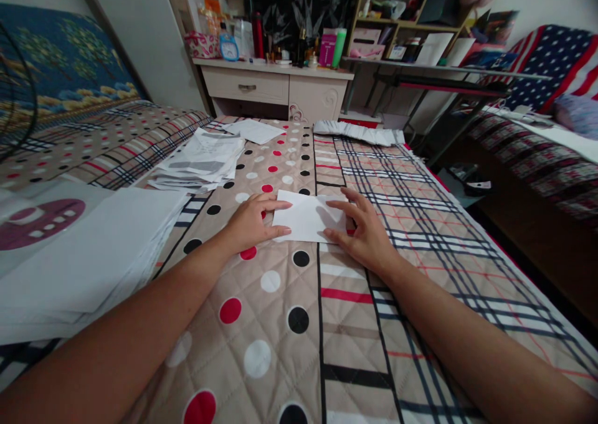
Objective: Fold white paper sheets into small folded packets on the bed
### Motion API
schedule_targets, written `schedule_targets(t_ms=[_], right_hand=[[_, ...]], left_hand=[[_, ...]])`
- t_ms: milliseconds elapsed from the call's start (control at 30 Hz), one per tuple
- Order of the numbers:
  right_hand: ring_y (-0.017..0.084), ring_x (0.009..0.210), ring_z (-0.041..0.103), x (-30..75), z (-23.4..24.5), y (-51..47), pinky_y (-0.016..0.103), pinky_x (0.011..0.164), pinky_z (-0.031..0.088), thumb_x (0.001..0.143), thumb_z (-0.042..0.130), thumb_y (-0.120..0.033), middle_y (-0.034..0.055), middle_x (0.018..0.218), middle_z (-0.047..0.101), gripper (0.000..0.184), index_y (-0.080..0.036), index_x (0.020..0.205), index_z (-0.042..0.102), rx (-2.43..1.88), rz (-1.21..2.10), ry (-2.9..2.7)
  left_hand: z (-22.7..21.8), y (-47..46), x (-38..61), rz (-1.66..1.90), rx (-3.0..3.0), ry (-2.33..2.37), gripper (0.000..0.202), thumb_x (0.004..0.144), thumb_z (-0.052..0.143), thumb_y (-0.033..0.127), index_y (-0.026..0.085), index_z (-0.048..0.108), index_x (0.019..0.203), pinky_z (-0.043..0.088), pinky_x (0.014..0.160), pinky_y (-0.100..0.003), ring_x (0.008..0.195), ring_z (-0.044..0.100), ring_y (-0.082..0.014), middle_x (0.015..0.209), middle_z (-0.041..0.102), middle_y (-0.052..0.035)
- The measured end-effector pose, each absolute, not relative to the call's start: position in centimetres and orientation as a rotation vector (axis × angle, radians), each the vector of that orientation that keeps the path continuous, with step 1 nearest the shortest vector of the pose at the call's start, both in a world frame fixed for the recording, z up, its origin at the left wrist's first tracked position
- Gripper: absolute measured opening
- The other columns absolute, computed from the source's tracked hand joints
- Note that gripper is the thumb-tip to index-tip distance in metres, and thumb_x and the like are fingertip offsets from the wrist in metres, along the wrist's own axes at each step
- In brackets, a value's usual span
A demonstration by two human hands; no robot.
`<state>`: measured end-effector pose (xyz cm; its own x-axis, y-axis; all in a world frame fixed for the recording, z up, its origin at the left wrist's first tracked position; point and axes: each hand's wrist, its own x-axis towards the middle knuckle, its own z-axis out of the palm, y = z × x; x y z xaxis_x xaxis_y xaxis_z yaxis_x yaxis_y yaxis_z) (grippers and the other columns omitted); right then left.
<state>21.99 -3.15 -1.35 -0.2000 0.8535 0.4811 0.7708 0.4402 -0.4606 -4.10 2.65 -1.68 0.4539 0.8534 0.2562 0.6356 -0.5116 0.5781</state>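
A folded white sheet of paper (308, 217) lies flat on the quilted bed cover (299, 324), near the middle of the view. My left hand (252, 221) rests at its left edge, fingers stretched out and pressing down on the paper. At the sheet's right edge, my right hand (362, 228) lies with fingers extended flat on it. Both hands press the sheet rather than grip it.
A thick stack of blank white sheets (88, 256) sits at the left. A loose pile of folded papers (200, 159) lies further back, with more paper (255, 130) behind it. A dresser (275, 88) with bottles, shelves and a second bed (537, 150) stand beyond.
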Motion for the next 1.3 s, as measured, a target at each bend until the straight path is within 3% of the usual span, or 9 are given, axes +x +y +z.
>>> schedule_targets(t_ms=[100, 200, 367, 467, 600, 733, 967, 1233, 1300], right_hand=[[0.033, 0.120, 0.050, 22.0, -1.4, -2.9, 0.051, 0.096, 0.044, 0.075, 0.074, -0.036, 0.0143, 0.133, 0.052, 0.052, -0.023, 0.123, 0.061, -1.411, 0.197, -1.952], [0.021, 0.078, 0.060, 21.9, -1.2, -2.9, 0.035, 0.069, 0.049, 0.078, 0.068, -0.030, 0.0074, 0.093, 0.065, 0.036, -0.020, 0.113, 0.067, -1.461, 0.360, -1.847], [0.013, 0.053, 0.046, 22.0, -1.1, -3.1, 0.026, 0.050, 0.037, 0.077, 0.062, -0.024, -0.0024, 0.060, 0.051, 0.021, -0.018, 0.095, 0.070, -1.520, 0.534, -1.688], [0.020, 0.070, 0.055, 22.2, -0.9, -3.0, 0.034, 0.063, 0.045, 0.072, 0.063, -0.018, 0.0036, 0.076, 0.061, 0.023, -0.020, 0.094, 0.068, -1.566, 0.238, -1.829], [0.034, 0.115, 0.048, 21.7, -0.1, -3.1, 0.048, 0.093, 0.041, 0.070, 0.064, -0.009, 0.0119, 0.127, 0.055, 0.036, -0.021, 0.104, 0.067, -1.458, -0.185, -2.021], [0.023, 0.101, 0.057, 20.5, 0.7, -3.7, 0.036, 0.083, 0.043, 0.079, 0.055, -0.004, 0.0082, 0.114, 0.062, 0.042, -0.023, 0.115, 0.063, -1.257, 0.027, -2.350], [0.026, 0.100, 0.052, 19.3, 1.5, -5.5, 0.041, 0.082, 0.035, 0.092, 0.051, -0.018, 0.0095, 0.114, 0.061, 0.029, -0.023, 0.119, 0.063, -1.251, -0.246, -2.709], [0.021, 0.090, 0.056, 18.4, 1.2, -4.0, 0.033, 0.077, 0.043, 0.084, 0.058, -0.011, 0.0087, 0.097, 0.063, 0.008, -0.014, 0.092, 0.061, -1.364, 0.202, -2.489], [0.019, 0.083, 0.057, 18.6, 0.7, -3.1, 0.031, 0.073, 0.045, 0.079, 0.068, -0.017, 0.0055, 0.091, 0.062, 0.021, -0.014, 0.096, 0.057, -1.428, 0.359, -2.291]], left_hand=[[-1.4, 2.5, -3.9, 0.761, 2.271, 1.219, 0.057, 0.065, 0.081, 0.039, 0.025, 0.068, 0.118, 0.042, 0.105, -0.043, 0.116, 0.056, -0.0267, 0.123, 0.061, -0.0076], [-1.0, 2.3, -3.6, 0.820, 2.178, 1.160, 0.048, 0.070, 0.076, 0.031, 0.021, 0.069, 0.116, 0.043, 0.103, -0.041, 0.111, 0.060, -0.0244, 0.118, 0.066, -0.0081], [-1.1, 2.0, -3.3, 0.971, 1.837, 1.089, 0.075, 0.073, 0.069, 0.024, 0.017, 0.043, 0.142, 0.053, 0.068, -0.028, 0.072, 0.064, -0.0141, 0.093, 0.069, -0.0047], [-1.3, 1.9, -3.2, 0.997, 1.820, 1.076, 0.090, 0.067, 0.072, 0.019, 0.019, 0.031, 0.147, 0.050, 0.062, -0.024, 0.065, 0.060, -0.0114, 0.085, 0.067, -0.0005], [-1.3, 1.9, -3.0, 0.953, 1.954, 1.164, 0.052, 0.065, 0.074, 0.016, 0.015, 0.063, 0.115, 0.051, 0.073, -0.028, 0.076, 0.064, -0.0151, 0.087, 0.070, -0.0032], [-1.1, 1.9, -3.0, 0.939, 1.999, 1.163, 0.029, 0.066, 0.073, 0.016, 0.016, 0.070, 0.095, 0.048, 0.065, -0.027, 0.070, 0.061, -0.0134, 0.083, 0.070, -0.0021], [-1.0, 2.1, -3.2, 0.917, 1.955, 1.111, 0.025, 0.066, 0.071, 0.008, 0.014, 0.073, 0.091, 0.043, 0.059, -0.021, 0.064, 0.057, -0.0089, 0.080, 0.069, -0.0011], [-1.3, 2.2, -3.2, 0.932, 1.971, 1.157, 0.024, 0.069, 0.071, 0.011, 0.013, 0.073, 0.093, 0.042, 0.055, -0.020, 0.061, 0.055, -0.0089, 0.077, 0.069, -0.0013], [-1.2, 2.1, -3.3, 0.936, 2.007, 1.132, 0.021, 0.070, 0.070, 0.010, 0.015, 0.074, 0.091, 0.044, 0.058, -0.021, 0.064, 0.058, -0.0093, 0.081, 0.070, -0.0022]])
